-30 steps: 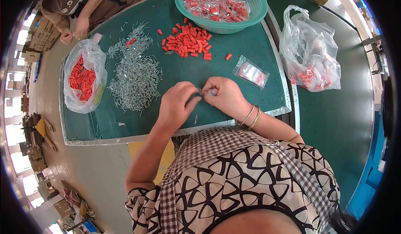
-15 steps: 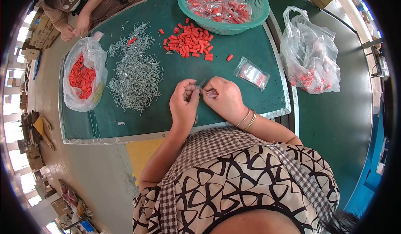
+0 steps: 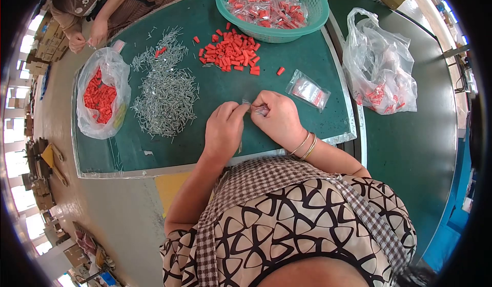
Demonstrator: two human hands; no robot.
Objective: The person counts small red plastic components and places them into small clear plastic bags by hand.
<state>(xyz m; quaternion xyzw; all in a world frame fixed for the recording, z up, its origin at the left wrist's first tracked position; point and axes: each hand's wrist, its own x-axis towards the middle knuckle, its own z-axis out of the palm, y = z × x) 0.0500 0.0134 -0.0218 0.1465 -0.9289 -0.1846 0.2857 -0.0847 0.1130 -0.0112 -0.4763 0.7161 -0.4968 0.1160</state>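
My left hand [image 3: 224, 131] and my right hand [image 3: 278, 119] meet near the front edge of the green table, both pinching a small clear plastic bag [image 3: 246, 102]. More crumpled clear plastic shows inside the curled fingers of my right hand; its contents are too small to make out. Beyond my hands lies a heap of red plastic caps [image 3: 233, 51], with one loose red cap [image 3: 281, 71] to its right. A large pile of metal screws [image 3: 166, 100] spreads to the left. Right of my hands rests a flat clear packet [image 3: 309, 91] with white and red in it.
A green basket [image 3: 324, 11] of bagged red parts stands at the back. At the left is a plastic bag [image 3: 123, 72] of red caps, near a co-worker's hands [image 3: 92, 38]. Another plastic bag [image 3: 379, 67] lies on the right-hand surface. A cardboard box is at the top right.
My left hand has turned, so its back now faces up and its fingers have closed in more. My right hand has shifted slightly. The co-worker's hands have moved a little.
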